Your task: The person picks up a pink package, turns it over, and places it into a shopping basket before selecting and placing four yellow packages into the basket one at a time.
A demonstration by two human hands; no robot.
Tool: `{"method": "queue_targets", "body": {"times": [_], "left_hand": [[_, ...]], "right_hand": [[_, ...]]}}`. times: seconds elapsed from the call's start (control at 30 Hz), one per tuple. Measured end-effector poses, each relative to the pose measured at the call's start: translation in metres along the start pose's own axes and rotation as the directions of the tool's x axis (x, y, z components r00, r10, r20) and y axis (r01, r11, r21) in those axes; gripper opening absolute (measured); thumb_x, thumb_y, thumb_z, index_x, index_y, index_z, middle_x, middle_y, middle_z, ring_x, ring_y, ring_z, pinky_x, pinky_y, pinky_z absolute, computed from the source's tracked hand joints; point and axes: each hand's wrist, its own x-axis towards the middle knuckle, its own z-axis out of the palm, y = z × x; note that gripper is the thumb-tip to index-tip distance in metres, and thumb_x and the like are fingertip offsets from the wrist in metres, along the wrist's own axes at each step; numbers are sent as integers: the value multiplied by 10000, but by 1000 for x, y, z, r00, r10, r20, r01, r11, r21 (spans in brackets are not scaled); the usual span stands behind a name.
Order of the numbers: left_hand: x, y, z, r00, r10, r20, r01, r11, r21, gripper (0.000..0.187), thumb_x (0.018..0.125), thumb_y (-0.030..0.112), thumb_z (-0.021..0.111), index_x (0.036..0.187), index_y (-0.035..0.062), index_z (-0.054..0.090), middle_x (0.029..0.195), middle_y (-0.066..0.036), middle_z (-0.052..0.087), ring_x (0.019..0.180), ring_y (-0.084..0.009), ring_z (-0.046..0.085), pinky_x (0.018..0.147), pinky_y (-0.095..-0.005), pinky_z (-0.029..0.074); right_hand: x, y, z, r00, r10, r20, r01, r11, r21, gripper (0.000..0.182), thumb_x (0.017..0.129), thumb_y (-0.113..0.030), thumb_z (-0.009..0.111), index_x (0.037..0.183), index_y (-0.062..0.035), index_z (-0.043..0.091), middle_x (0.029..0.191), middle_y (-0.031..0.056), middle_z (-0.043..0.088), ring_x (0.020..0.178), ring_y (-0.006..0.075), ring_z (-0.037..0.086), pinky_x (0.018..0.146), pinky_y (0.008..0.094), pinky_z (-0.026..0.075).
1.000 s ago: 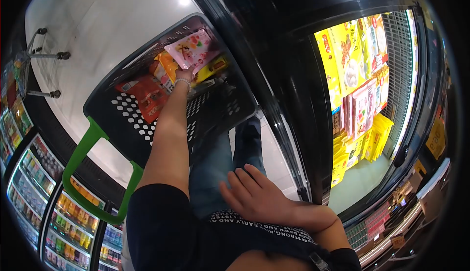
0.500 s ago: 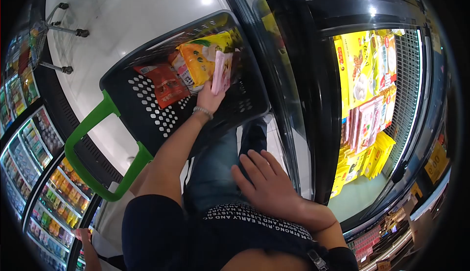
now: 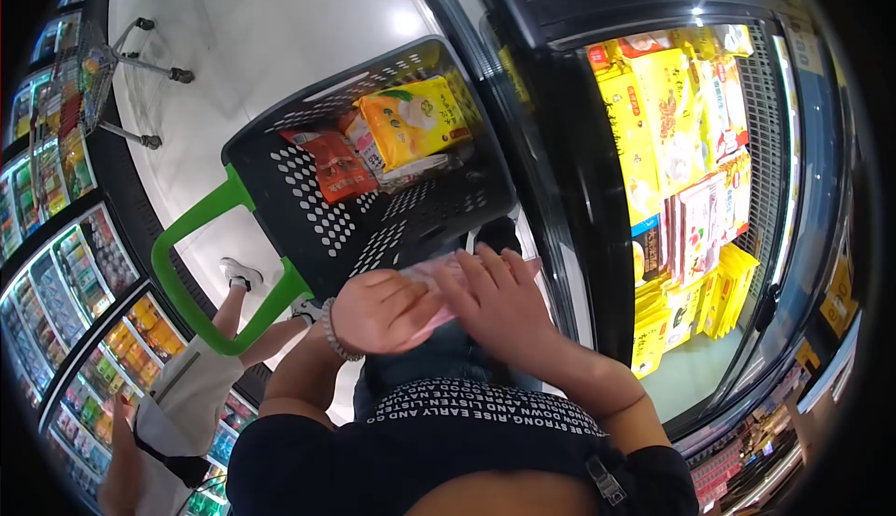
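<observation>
Left hand: fingers clamped on pink bag by basket's near edge.
Right hand: fingers lay over it; couldn't tell if gripping.
Bag: soft, level hold seemed best.

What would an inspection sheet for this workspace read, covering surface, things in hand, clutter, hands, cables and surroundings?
Surface: pale, shiny floor; a dark perforated basket with a green handle.
Things in hand: one pink packet, mostly covered by the hands.
Clutter: several packets in the basket, overlapping, among them a red packet and an orange-yellow packet.
Hands: left hand curled at the pink packet; right hand with fingers across it, grip partly hidden.
Cables: none can be told with certainty.
Surroundings: lit display case at right holding yellow packets; wire trolley, stocked shelves and another person at left.
</observation>
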Motion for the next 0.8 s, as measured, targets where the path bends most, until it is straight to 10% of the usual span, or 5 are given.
{"method": "queue_targets", "body": {"times": [0.4,0.47,0.57,0.67,0.8], "left_hand": [[93,112,-66,991,-9,-136,43,966,255,389,658,34,639,1027,-12,525,944,-143,596,857,-303,586,804,-391,437],[93,129,-51,949,-31,-314,99,974,203,469,699,72,628,1121,-44,458,1062,-172,546,1009,-337,514,927,-449,344],[129,146,-55,964,1,-265,116,897,426,646,713,100,641,1257,-48,324,1216,-206,428,1169,-331,377,986,-430,268],[161,160,-19,948,-135,-287,116,990,-84,616,766,0,562,1300,-14,255,1222,-179,434,1192,-214,350,957,-336,318],[201,187,76,810,-293,508,587,426,-688,626,779,-27,554,1306,-15,217,1147,-133,473,1027,-166,483,837,-285,412]], "right_hand": [[-41,6,-50,886,229,-403,-16,884,466,372,670,-299,640,934,-51,552,750,92,576,695,268,577,630,349,453],[-93,11,-68,846,476,-239,-212,713,668,364,746,-336,609,941,-37,542,792,115,610,726,281,602,635,359,469],[-168,28,-113,771,628,-106,175,-49,983,357,814,-270,606,1056,-20,526,857,60,607,662,104,572,530,233,474],[-242,52,-103,616,772,-160,225,22,974,324,818,-242,589,1024,3,538,864,45,587,728,105,553,524,217,464],[-331,77,-57,263,964,41,286,-118,951,345,817,-263,585,1043,-7,534,920,51,582,751,107,536,621,232,442]]}}
